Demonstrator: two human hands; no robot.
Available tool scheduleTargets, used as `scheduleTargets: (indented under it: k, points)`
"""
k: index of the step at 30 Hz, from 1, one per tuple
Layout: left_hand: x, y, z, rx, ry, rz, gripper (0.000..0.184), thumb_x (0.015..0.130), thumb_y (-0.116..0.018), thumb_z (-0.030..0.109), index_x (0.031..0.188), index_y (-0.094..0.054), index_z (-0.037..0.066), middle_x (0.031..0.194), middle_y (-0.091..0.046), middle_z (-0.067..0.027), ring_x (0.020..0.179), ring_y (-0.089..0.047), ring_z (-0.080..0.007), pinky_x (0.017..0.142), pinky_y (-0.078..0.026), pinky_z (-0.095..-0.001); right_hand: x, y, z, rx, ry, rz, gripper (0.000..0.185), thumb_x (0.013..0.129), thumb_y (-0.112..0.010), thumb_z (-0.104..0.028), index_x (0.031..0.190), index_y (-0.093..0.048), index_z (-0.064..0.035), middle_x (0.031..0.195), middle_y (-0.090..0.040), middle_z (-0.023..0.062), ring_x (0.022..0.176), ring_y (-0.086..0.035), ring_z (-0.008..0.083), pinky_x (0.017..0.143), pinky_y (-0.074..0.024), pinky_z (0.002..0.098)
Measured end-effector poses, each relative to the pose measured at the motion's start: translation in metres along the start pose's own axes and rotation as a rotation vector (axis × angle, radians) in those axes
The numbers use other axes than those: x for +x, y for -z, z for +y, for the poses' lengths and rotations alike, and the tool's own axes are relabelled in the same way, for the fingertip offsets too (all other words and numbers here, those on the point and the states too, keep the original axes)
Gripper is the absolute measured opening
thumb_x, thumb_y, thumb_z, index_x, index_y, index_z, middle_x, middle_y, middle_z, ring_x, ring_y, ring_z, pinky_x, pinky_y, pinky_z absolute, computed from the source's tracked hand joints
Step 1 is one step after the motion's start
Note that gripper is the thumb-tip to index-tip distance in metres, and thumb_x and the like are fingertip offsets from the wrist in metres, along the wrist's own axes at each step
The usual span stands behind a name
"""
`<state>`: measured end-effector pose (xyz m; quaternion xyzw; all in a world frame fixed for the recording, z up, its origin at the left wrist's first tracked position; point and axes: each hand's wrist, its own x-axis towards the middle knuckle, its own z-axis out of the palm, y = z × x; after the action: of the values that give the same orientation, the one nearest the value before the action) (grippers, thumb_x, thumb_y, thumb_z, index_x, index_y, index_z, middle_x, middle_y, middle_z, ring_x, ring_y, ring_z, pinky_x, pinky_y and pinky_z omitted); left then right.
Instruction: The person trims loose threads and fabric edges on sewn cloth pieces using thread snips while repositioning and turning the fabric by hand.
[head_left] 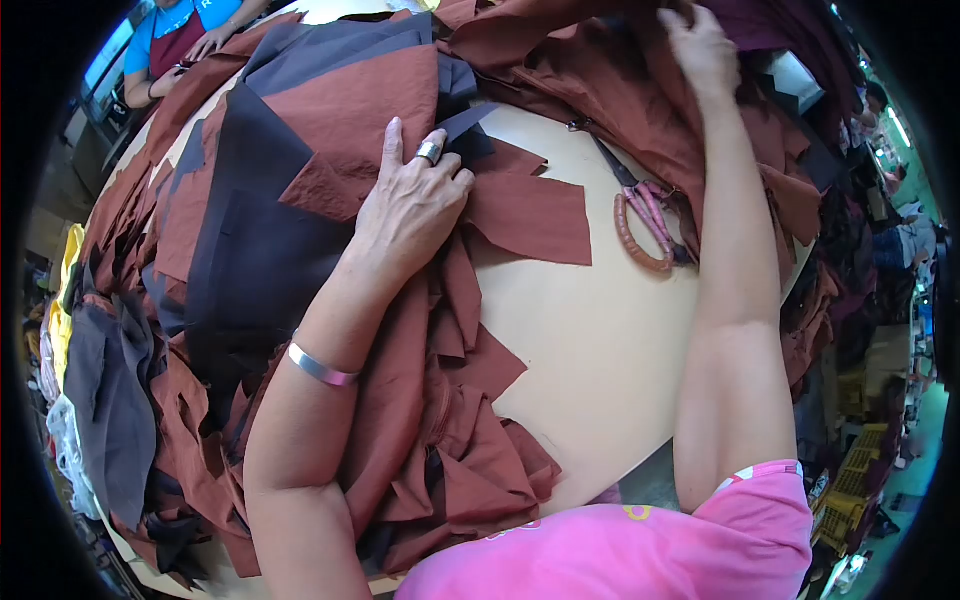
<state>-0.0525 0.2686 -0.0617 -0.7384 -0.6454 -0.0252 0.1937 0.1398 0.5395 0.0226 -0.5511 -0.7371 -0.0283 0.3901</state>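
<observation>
My left hand (415, 195), with a ring on one finger, rests on a heap of rust-brown cloth pieces (355, 105) and dark cloth (270, 230). Its thumb and fingertips touch the pile, and its grip is hard to make out. At the top right, my right hand (700, 50) has its fingers curled at a large rust-brown cloth (610, 85), closed on its upper part. Between my arms, scissors with wrapped handles (645, 215) lie on the tabletop, their blades pointing up and left, beside the edge of the large cloth.
A co-worker (185, 35) in a blue top stands at the upper left, hands near the cloth. The pale tabletop (580, 350) shows between the cloth heaps. Yellow crates (850, 490) stand on the floor at right. Grey cloth (110, 400) hangs at the left edge.
</observation>
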Motion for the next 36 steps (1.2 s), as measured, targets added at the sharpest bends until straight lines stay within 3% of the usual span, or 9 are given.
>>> scheduleTargets:
  k: [5,11,12,17,22,25,27,29,36]
  points:
    - [0.000,-0.008,-0.002,-0.088,-0.001,0.003,0.025,0.076,-0.053,0.007,0.100,-0.058,0.009,0.107,-0.056,-0.0038,0.116,-0.045,-0.0217,0.103,-0.015,-0.0609,-0.051,-0.082,0.008,-0.393,0.257,-0.634,0.067,0.079,-0.042,-0.063,0.133,-0.036,-0.0232,0.121,-0.052,0.0188,0.115,-0.047,0.0346,0.093,-0.0374,0.0473]
    - [0.012,0.051,-0.058,-0.914,0.090,0.115,0.016,0.082,-0.055,0.006,0.097,-0.060,0.001,0.090,-0.062,-0.0090,0.087,-0.060,-0.0179,0.079,-0.046,-0.0292,-0.036,-0.027,0.000,-0.198,0.345,-0.503,0.062,0.074,-0.057,-0.047,0.126,-0.046,-0.0144,0.119,-0.054,0.0148,0.112,-0.050,0.0288,0.091,-0.0412,0.0424]
    - [0.003,0.074,-0.067,-0.803,0.161,0.083,0.020,0.079,-0.057,0.009,0.098,-0.060,0.002,0.087,-0.062,-0.0114,0.081,-0.061,-0.0205,0.075,-0.047,-0.0321,-0.053,-0.004,-0.013,-0.158,0.426,-0.370,0.050,0.077,-0.058,-0.039,0.118,-0.053,-0.0102,0.109,-0.059,0.0147,0.104,-0.056,0.0272,0.085,-0.0449,0.0392]
    - [-0.087,0.151,-0.068,-0.550,0.306,0.047,0.021,0.084,-0.057,0.013,0.101,-0.059,0.000,0.090,-0.063,-0.0090,0.085,-0.060,-0.0163,0.076,-0.047,-0.0296,-0.141,0.055,-0.046,0.525,0.514,-0.805,0.028,0.080,-0.061,-0.020,0.103,-0.061,-0.0047,0.084,-0.064,0.0138,0.081,-0.063,0.0234,0.075,-0.0470,0.0311]
    - [-0.195,0.151,0.025,-0.291,0.496,-0.185,0.044,0.076,-0.063,0.039,0.106,-0.055,0.007,0.094,-0.058,-0.0126,0.083,-0.057,-0.0308,0.074,-0.046,-0.0385,-0.228,0.085,-0.102,0.803,0.652,-0.748,0.041,0.077,-0.065,-0.021,0.113,-0.055,-0.0033,0.104,-0.060,0.0150,0.095,-0.060,0.0245,0.082,-0.0455,0.0308]
    - [-0.221,0.133,0.060,-0.259,0.534,-0.167,0.046,0.079,-0.060,0.034,0.114,-0.052,0.006,0.112,-0.052,-0.0112,0.098,-0.053,-0.0306,0.083,-0.042,-0.0394,-0.248,0.076,-0.134,0.823,0.737,-0.656,0.049,0.078,-0.064,-0.017,0.121,-0.048,-0.0002,0.113,-0.057,0.0153,0.102,-0.056,0.0244,0.088,-0.0426,0.0313]
    - [-0.231,0.123,0.072,-0.294,0.456,-0.065,0.047,0.079,-0.059,0.033,0.117,-0.051,0.006,0.119,-0.049,-0.0107,0.108,-0.048,-0.0319,0.091,-0.037,-0.0410,-0.252,0.088,-0.150,0.679,0.501,-1.192,0.047,0.076,-0.064,-0.014,0.118,-0.050,-0.0017,0.102,-0.060,0.0164,0.089,-0.058,0.0219,0.080,-0.0441,0.0316]
    - [-0.239,0.127,0.071,-0.315,0.468,0.007,0.043,0.078,-0.060,0.027,0.116,-0.051,0.008,0.123,-0.047,-0.0110,0.114,-0.045,-0.0295,0.096,-0.032,-0.0434,-0.262,0.068,-0.145,0.570,0.866,-0.948,0.032,0.075,-0.062,-0.014,0.103,-0.056,-0.0002,0.080,-0.060,0.0182,0.071,-0.059,0.0253,0.068,-0.0464,0.0347]
    - [-0.287,0.123,0.023,-0.083,0.836,0.101,0.041,0.079,-0.061,0.025,0.116,-0.051,0.009,0.116,-0.051,-0.0107,0.109,-0.047,-0.0282,0.095,-0.032,-0.0436,-0.244,0.087,-0.104,0.678,0.532,-1.001,0.026,0.078,-0.059,-0.009,0.099,-0.055,0.0038,0.079,-0.057,0.0134,0.073,-0.051,0.0174,0.071,-0.0421,0.0302]
